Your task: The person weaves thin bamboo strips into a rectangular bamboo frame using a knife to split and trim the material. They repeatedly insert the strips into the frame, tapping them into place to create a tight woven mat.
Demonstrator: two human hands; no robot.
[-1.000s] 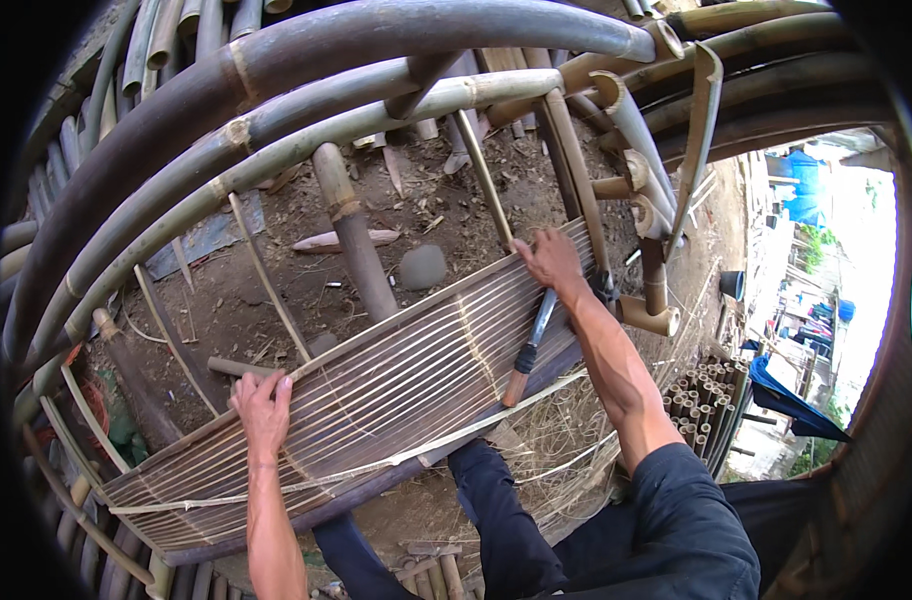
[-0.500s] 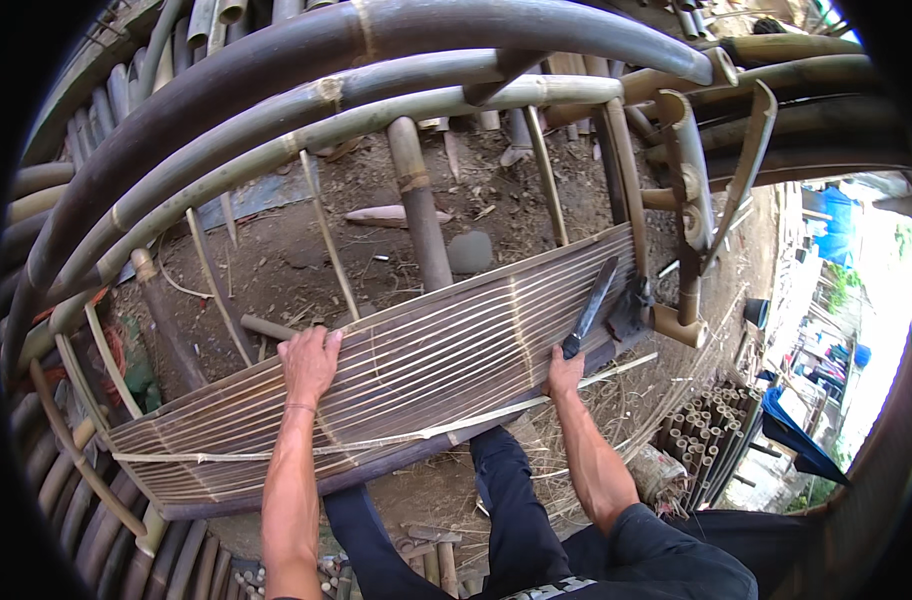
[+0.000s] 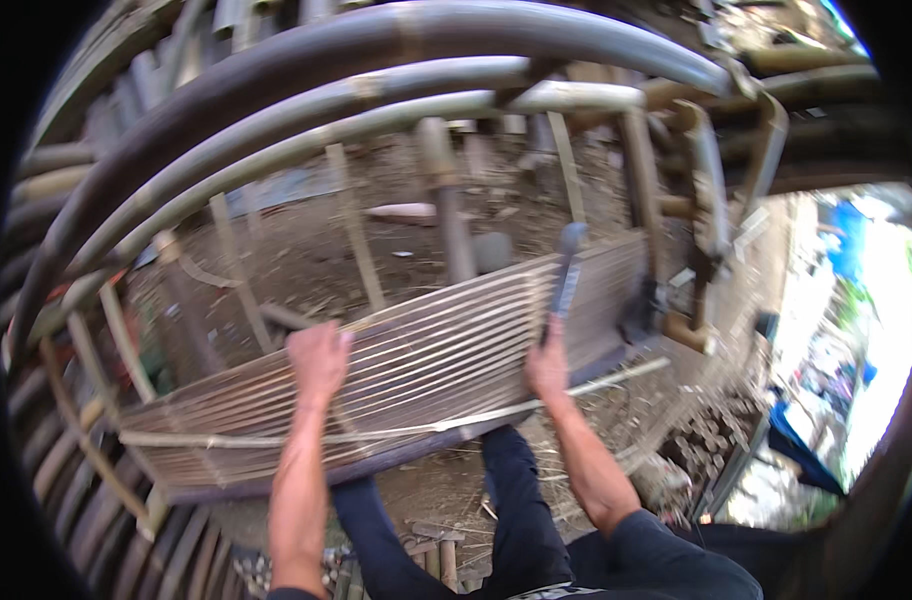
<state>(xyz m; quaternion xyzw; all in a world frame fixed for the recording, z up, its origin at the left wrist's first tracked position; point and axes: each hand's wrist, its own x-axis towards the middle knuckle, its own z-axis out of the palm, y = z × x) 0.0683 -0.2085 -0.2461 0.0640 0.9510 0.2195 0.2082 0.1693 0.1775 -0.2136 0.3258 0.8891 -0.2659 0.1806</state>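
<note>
At the slatted panel (image 3: 436,370), right fingers (image 3: 549,348) tight around a knife (image 3: 566,275); left fingers (image 3: 319,345) hooked over panel's edge.

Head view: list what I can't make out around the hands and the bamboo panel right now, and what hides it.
All in the head view:
Handle of the knife: mostly covered by the right hand.
Fingertips of the left hand: blurred, partly hidden by the hand itself.
Feet: out of sight where the trouser legs pass under the bamboo panel.
Bundled bamboo tubes: ends smeared by blur.
Outdoor clutter: small, blurred, washed by glare.
</note>
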